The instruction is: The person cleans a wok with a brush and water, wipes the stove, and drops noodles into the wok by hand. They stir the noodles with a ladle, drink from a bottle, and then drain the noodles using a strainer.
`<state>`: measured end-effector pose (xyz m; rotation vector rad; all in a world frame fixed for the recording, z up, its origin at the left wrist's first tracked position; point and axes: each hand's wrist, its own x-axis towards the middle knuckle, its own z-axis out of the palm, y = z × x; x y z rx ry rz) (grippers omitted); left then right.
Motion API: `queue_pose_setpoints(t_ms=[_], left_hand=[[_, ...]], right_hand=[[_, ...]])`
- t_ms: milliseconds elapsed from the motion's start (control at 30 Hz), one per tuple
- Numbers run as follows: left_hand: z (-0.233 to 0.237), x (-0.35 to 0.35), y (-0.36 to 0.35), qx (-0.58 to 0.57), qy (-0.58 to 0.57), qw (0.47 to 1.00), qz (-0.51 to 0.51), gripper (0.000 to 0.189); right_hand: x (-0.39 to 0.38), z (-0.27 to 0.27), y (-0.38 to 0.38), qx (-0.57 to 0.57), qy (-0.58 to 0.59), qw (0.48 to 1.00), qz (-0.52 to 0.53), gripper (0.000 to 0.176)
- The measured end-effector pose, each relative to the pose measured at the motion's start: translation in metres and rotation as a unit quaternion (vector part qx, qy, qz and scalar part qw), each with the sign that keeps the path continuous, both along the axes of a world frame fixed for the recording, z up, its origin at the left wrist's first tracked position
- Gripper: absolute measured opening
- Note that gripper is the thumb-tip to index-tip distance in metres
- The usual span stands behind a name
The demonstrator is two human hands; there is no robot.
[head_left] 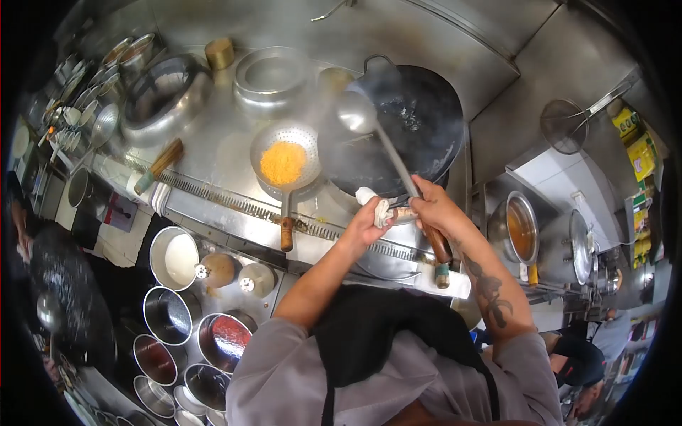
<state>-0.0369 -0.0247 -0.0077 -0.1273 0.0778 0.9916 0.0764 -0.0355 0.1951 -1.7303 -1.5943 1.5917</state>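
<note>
A folded white cloth (375,206) is gripped in my left hand (368,226) at the near edge of a large black wok (419,121). My right hand (435,207) is closed around the handle of a long metal ladle (356,113), whose bowl hangs over the wok's left side. Steam blurs the wok's left part, and a little liquid glistens inside it. Left of the wok, a perforated strainer (310,142) with a wooden handle holds a heap of orange-yellow shreds (283,162).
Metal pots of sauces (170,316) stand at lower left, near two lidded jars. A bamboo brush (167,156) lies on the stove's left. A pot of brown liquid (523,227) is at right. Other people are at both far sides.
</note>
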Motion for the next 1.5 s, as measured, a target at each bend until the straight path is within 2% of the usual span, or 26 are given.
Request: queue_pose_setpoints(t_ms=[67,100,200,267,333,367,400,467,533,600,633,733,800,867,933,1000,1033,1067,1133,1167,1267,1333,1400,1433,1467,1500], left_hand=[[-0.014,0.001,0.003,-0.007,-0.004,1.0,-0.003,0.018],[-0.017,0.001,0.003,0.003,-0.005,1.0,-0.007,0.018],[-0.026,0.0,0.003,0.025,0.005,1.0,-0.015,0.02],[-0.022,-0.001,0.001,0.04,0.017,0.999,-0.024,0.022],[-0.008,-0.005,-0.008,0.05,0.086,0.995,0.01,0.027],[-0.003,-0.005,-0.009,0.054,0.08,0.995,0.018,0.032],[-0.009,-0.006,-0.007,0.053,0.081,0.995,0.017,0.032],[-0.021,-0.01,-0.002,0.117,0.009,0.993,-0.002,0.034],[-0.011,-0.013,-0.005,0.105,0.034,0.994,0.006,0.035],[-0.005,-0.014,-0.003,0.004,0.049,0.998,-0.029,0.033],[-0.004,-0.014,-0.002,0.005,0.049,0.998,-0.026,0.033],[-0.005,-0.007,-0.004,0.008,0.056,0.998,-0.008,0.028],[-0.002,0.004,0.0,-0.011,0.146,0.989,0.0,0.022],[0.009,0.019,0.004,-0.039,0.183,0.982,0.008,0.014],[0.021,0.031,0.005,-0.069,0.311,0.948,0.021,0.015],[0.027,0.041,0.008,-0.078,0.366,0.927,0.034,0.019],[0.024,0.045,0.017,-0.064,0.377,0.923,0.048,0.019],[0.022,0.051,0.023,-0.05,0.387,0.919,0.058,0.019],[0.018,0.051,0.04,-0.093,0.388,0.917,0.022,0.018],[0.009,0.056,0.048,-0.094,0.389,0.916,0.035,0.019],[0.005,0.066,0.056,-0.101,0.405,0.907,0.045,0.019],[-0.002,0.073,0.057,-0.1,0.417,0.902,0.053,0.02],[0.003,0.077,0.057,-0.093,0.43,0.897,0.048,0.016],[0.004,0.077,0.054,-0.092,0.439,0.893,0.044,0.013],[0.002,0.077,0.054,-0.096,0.44,0.891,0.048,0.013],[0.001,0.076,0.057,-0.098,0.435,0.894,0.043,0.013]], right_hand=[[0.014,-0.017,0.003,0.171,-0.113,0.977,0.06,0.065],[0.007,-0.007,-0.004,0.192,-0.177,0.963,0.072,0.063],[0.008,-0.043,-0.011,0.187,-0.181,0.964,0.049,0.065],[-0.006,-0.05,-0.021,0.173,-0.128,0.977,0.015,0.059],[-0.023,-0.034,-0.026,-0.01,0.105,0.994,0.019,0.052],[-0.029,-0.017,-0.027,-0.069,0.109,0.992,-0.01,0.049],[-0.03,-0.008,-0.023,-0.07,0.11,0.991,-0.011,0.049],[-0.027,0.002,-0.019,-0.115,0.202,0.972,-0.03,0.051],[-0.027,-0.003,-0.022,-0.067,0.156,0.984,-0.061,0.058],[-0.015,-0.02,-0.018,0.071,0.048,0.996,-0.038,0.065],[-0.012,-0.025,-0.016,0.114,0.025,0.992,-0.038,0.065],[0.001,-0.009,-0.022,0.067,0.052,0.992,-0.088,0.064],[0.019,-0.011,-0.022,0.053,0.083,0.99,-0.096,0.063],[0.04,-0.027,-0.024,0.134,0.065,0.984,-0.1,0.063],[0.077,-0.063,-0.024,0.182,0.08,0.973,-0.121,0.059],[0.116,-0.079,-0.023,0.273,-0.06,0.959,-0.055,0.054],[0.126,-0.067,-0.028,0.205,-0.07,0.974,-0.064,0.051],[0.146,-0.076,-0.032,0.203,-0.066,0.974,-0.072,0.051],[0.192,-0.114,-0.03,0.37,-0.232,0.9,0.0,0.048],[0.21,-0.137,-0.028,0.372,-0.277,0.886,-0.005,0.046],[0.223,-0.143,-0.027,0.32,-0.274,0.906,-0.03,0.048],[0.215,-0.124,-0.014,0.324,-0.226,0.916,-0.066,0.047],[0.21,-0.115,0.009,0.43,-0.169,0.885,-0.053,0.042],[0.199,-0.097,0.019,0.387,-0.111,0.913,-0.062,0.033],[0.19,-0.086,0.031,0.385,-0.107,0.915,-0.058,0.033],[0.18,-0.077,0.045,0.334,-0.037,0.939,-0.077,0.027]])
